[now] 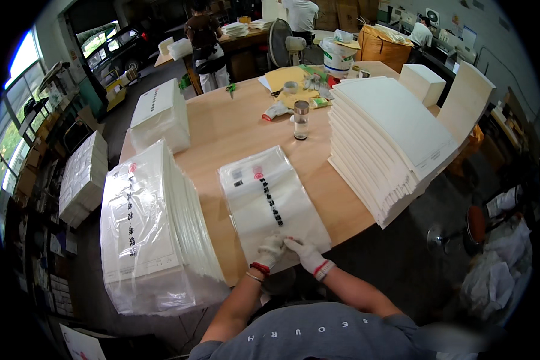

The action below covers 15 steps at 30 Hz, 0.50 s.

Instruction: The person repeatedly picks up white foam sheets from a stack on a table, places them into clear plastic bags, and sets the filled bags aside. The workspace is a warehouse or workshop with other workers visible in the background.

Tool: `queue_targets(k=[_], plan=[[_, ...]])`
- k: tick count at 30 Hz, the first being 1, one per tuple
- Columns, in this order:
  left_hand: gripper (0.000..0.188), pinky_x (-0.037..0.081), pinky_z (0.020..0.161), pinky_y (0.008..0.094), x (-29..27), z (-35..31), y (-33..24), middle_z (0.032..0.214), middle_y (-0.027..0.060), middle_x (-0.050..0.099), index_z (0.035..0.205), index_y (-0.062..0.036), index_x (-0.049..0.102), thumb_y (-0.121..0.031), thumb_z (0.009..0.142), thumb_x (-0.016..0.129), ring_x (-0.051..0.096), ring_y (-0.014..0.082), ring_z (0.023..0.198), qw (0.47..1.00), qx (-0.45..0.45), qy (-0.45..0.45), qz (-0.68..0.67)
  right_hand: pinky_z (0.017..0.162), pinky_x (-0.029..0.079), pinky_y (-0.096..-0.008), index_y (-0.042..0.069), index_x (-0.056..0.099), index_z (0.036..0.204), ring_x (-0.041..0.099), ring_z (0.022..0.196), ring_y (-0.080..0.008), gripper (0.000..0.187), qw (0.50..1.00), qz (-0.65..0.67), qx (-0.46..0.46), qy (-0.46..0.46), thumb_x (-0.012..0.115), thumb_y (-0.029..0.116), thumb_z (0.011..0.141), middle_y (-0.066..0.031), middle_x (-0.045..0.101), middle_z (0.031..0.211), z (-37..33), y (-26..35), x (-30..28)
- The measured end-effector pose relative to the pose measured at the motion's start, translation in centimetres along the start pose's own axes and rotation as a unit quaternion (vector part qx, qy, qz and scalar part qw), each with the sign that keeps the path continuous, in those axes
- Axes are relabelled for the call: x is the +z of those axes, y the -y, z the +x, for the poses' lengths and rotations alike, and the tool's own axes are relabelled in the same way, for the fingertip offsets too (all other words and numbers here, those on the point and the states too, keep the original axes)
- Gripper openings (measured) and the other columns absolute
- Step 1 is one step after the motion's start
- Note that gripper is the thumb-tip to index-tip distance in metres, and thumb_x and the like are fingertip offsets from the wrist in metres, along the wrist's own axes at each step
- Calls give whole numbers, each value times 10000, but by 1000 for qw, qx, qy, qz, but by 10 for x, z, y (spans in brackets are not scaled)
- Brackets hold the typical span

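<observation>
Where gloved hands (pixel 272 249) (pixel 309 257) meet, the packet (pixel 275 201) is hidden.

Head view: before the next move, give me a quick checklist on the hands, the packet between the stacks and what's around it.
1. Left hand and right hand both at the packet's near end: ok.
2. White packet lying on the table: ok.
3. Packet's near edge closed: cannot tell, the hands partly cover it.
4. Bottle upright and apart from the packet: ok, beyond its far end.
5. Tall paper stack on the right squared up: not ok, its layers are staggered.
</observation>
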<state>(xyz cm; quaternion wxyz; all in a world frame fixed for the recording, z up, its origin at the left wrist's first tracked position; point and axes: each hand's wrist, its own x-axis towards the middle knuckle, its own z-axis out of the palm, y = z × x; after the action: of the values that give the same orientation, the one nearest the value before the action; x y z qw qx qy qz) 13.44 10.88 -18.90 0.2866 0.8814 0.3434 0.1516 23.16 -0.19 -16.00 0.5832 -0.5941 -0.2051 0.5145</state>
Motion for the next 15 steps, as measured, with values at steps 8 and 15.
queue_targets(k=[8,15], plan=[[147,489,601,264,-57,55,33,737,18,546,871,-36,532,-179,890,507,526,129,603,725,-133,-76,-672,821,430,-431,31,573,986,546,913,-358,311,698,-523,-448,-197,620,194,725,-178,575,943,24,13,-45],[315,419,523,249,-136,68,-97,726,35,605,1122,21,473,-129,850,528,491,92,549,919,-64,-1,-389,811,441,-333,32,548,1051,554,942,-272,250,830,-411,-375,-33,551,156,833,-151,579,1004,89,7,18]])
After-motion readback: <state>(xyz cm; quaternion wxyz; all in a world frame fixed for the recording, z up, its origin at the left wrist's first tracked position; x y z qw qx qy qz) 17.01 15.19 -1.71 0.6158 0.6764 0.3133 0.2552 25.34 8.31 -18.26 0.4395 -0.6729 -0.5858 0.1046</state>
